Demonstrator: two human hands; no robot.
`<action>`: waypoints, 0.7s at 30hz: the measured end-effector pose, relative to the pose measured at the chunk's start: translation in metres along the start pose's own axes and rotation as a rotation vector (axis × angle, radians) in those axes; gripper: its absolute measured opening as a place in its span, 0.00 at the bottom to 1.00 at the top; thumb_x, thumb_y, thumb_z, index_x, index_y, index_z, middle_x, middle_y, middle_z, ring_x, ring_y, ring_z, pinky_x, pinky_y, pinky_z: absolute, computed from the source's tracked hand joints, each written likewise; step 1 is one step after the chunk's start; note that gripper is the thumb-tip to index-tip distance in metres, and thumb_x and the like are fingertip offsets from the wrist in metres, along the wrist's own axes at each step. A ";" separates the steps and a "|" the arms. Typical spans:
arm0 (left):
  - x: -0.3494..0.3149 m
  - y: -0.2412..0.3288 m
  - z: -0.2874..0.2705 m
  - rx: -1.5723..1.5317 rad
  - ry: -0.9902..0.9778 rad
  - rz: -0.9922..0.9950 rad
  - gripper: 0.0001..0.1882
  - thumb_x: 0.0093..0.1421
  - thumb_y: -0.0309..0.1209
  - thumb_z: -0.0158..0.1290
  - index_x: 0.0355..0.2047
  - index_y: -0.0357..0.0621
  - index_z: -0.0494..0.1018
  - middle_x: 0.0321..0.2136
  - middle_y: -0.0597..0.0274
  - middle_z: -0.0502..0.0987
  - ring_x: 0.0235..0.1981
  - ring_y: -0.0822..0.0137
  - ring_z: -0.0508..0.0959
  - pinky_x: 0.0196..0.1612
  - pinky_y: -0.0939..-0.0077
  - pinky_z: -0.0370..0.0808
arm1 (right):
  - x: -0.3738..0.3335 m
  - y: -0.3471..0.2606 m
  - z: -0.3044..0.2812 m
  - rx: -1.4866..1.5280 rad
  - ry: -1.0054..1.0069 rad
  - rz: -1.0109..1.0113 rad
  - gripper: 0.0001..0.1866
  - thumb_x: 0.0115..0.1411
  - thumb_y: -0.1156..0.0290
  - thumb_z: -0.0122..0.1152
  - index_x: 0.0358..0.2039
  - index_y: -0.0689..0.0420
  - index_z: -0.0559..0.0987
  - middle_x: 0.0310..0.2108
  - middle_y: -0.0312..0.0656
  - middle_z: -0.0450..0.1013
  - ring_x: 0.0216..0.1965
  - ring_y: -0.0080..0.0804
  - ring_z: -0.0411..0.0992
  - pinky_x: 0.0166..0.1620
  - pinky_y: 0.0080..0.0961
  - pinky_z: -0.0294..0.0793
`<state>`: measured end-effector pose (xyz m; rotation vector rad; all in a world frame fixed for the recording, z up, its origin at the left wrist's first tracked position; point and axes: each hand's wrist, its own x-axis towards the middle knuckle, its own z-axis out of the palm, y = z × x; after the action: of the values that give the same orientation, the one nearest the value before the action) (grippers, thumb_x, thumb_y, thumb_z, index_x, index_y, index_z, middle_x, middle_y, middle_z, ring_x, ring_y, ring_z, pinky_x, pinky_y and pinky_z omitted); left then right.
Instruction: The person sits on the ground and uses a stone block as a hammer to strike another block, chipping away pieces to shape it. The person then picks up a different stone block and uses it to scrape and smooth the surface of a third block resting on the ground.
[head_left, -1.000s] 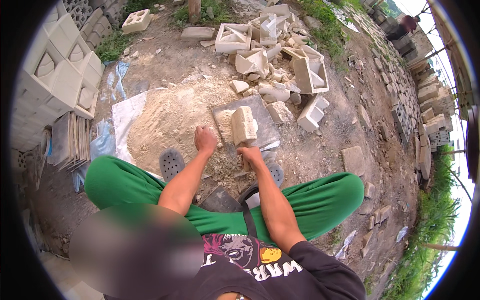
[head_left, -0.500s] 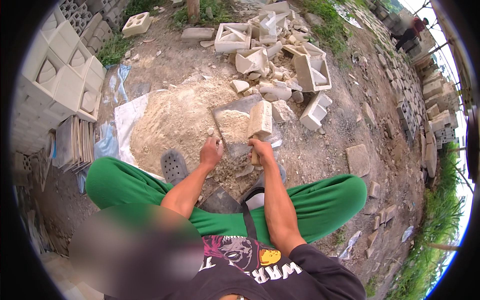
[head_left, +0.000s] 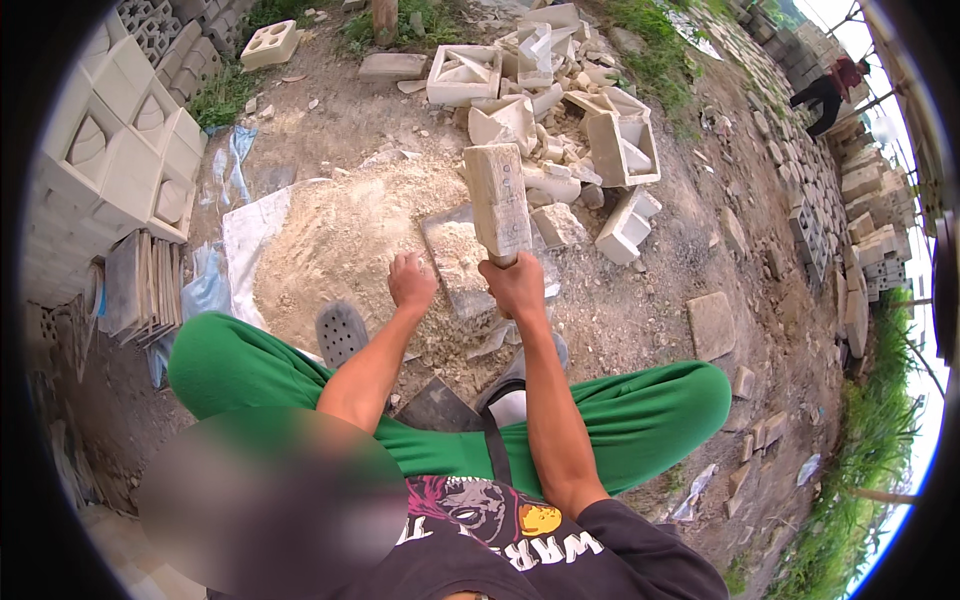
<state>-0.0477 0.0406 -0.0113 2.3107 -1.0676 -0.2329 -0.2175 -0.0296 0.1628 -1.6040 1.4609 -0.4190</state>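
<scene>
My right hand is wrapped round the handle of a wooden mallet. Its pale, dusty block head is raised over a dark flat slab with crushed pale stone on it. My left hand rests at the slab's left edge, low over the crumbs, its fingers apart and bent downward. No piece shows in it. A wide heap of pale crushed stone spreads left of the slab on a white sheet.
Broken pale hollow blocks and rubble lie beyond the slab. Pale moulded blocks are stacked at left, above thin upright boards. A flat stone lies at right. A person bends near stacked blocks at the far right.
My right hand has lifted the mallet, its head now higher and farther from me. My left hand has shifted slightly left, and the small pale lump at its fingertips no longer shows.
</scene>
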 end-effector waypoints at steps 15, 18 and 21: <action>0.004 -0.022 0.013 -0.192 -0.050 -0.080 0.11 0.62 0.31 0.53 0.44 0.47 0.76 0.41 0.48 0.75 0.45 0.47 0.74 0.49 0.55 0.72 | 0.010 0.098 0.063 -0.137 -0.089 0.260 0.25 0.44 0.56 0.68 0.39 0.61 0.83 0.33 0.57 0.80 0.38 0.50 0.80 0.43 0.41 0.77; 0.000 -0.025 0.017 -0.194 -0.018 -0.100 0.12 0.62 0.30 0.53 0.46 0.47 0.76 0.41 0.49 0.75 0.45 0.48 0.74 0.49 0.56 0.72 | 0.006 0.080 0.054 0.021 0.092 0.089 0.23 0.45 0.57 0.68 0.36 0.62 0.83 0.30 0.56 0.80 0.35 0.49 0.80 0.40 0.40 0.77; -0.002 -0.027 0.020 -0.203 0.009 -0.107 0.12 0.61 0.31 0.53 0.46 0.46 0.75 0.41 0.49 0.75 0.45 0.48 0.75 0.49 0.56 0.72 | 0.002 0.063 0.051 -0.047 0.107 0.022 0.20 0.45 0.58 0.68 0.32 0.63 0.83 0.29 0.55 0.79 0.35 0.50 0.80 0.37 0.41 0.76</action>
<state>-0.0389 0.0478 -0.0432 2.1855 -0.8744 -0.3555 -0.2173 -0.0056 0.0851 -1.6231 1.5779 -0.4671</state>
